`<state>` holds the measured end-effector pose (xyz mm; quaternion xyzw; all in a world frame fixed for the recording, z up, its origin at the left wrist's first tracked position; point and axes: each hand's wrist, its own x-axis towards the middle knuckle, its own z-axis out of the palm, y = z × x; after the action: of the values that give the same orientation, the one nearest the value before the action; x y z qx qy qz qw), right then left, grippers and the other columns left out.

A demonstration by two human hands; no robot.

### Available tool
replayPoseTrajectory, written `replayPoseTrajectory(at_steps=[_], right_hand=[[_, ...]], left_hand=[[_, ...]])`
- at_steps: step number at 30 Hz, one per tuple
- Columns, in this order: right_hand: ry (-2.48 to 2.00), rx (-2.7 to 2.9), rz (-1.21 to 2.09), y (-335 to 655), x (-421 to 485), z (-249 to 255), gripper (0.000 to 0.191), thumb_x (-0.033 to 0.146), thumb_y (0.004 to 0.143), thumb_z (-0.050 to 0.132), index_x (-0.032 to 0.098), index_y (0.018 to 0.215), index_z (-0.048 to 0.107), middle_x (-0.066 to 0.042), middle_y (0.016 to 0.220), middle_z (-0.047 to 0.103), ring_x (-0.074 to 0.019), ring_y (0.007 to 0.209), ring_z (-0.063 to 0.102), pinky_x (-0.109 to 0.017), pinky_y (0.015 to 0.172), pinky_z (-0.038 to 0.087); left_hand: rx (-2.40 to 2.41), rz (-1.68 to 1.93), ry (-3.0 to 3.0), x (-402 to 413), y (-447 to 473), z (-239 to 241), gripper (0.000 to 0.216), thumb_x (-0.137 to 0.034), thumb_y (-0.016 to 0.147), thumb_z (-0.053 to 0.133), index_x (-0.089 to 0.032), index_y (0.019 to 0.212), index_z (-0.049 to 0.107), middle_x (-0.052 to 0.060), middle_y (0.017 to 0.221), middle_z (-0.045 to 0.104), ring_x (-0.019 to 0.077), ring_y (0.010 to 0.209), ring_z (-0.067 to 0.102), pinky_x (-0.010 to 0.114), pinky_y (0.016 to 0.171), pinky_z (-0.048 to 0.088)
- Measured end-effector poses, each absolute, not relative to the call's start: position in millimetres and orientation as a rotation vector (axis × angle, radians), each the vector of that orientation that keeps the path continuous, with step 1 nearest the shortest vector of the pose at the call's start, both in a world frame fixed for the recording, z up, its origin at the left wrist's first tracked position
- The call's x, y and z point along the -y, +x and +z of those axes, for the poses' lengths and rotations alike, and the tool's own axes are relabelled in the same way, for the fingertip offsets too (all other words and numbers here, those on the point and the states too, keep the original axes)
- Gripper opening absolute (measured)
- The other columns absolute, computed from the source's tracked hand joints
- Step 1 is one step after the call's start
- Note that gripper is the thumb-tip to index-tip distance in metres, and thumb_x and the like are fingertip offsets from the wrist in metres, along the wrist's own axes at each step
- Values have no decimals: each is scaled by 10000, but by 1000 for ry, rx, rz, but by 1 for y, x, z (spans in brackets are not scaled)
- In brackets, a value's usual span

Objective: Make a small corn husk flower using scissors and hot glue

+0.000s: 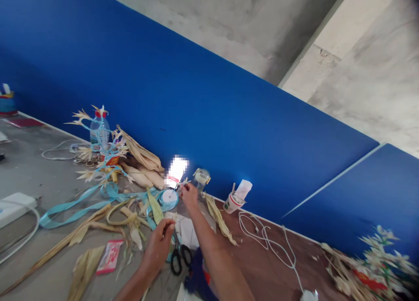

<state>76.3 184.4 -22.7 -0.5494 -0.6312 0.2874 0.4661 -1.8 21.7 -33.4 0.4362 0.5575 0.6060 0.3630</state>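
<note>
My right hand reaches forward over the table, its fingers pinched on a small pale husk flower near a roll of light-blue ribbon. Nearer to me, my left hand is curled, its fingertips pressed together just above black-handled scissors; what it holds is too small to make out. Dried corn husks and loose blue ribbon lie around both hands.
A water bottle wrapped with ribbon and husk flowers stands at the back left. A glass jar and a paper cup sit by the blue partition. White cable trails right. More husk flowers lie at far right.
</note>
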Motion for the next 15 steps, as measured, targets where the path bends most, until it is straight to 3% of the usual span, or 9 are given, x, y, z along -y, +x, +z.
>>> replayPoseTrajectory(at_steps=[7,9,11,15], right_hand=[[-1381,1618,622,78,-192,-41,229,326,711,512,198,521,516,36,504,535,-130,528,481,-218,520,369],[-1391,1633,603,79,-192,-43,229,323,709,509,199,517,518,33,510,540,-135,541,483,-225,540,370],[-1397,1648,588,78,-191,-44,225,319,708,509,197,520,525,30,517,546,-138,549,487,-229,551,368],[-1394,1680,565,76,-188,-47,213,316,708,510,191,539,542,27,533,556,-138,561,491,-227,562,368]], left_hand=[[-1473,1561,1235,-24,-2,-41,271,-415,773,471,-186,730,608,-3,582,550,164,563,538,282,535,469],[-1525,1582,1369,-26,-4,-48,250,-361,795,455,-185,759,628,40,704,609,186,670,590,324,634,505],[-1599,1639,1534,-29,-6,-57,221,-301,796,464,-190,820,654,102,941,640,228,897,611,389,792,501],[-1658,1611,1871,-32,-8,-74,274,-197,763,501,-209,997,644,128,1194,588,277,1140,519,475,941,432]])
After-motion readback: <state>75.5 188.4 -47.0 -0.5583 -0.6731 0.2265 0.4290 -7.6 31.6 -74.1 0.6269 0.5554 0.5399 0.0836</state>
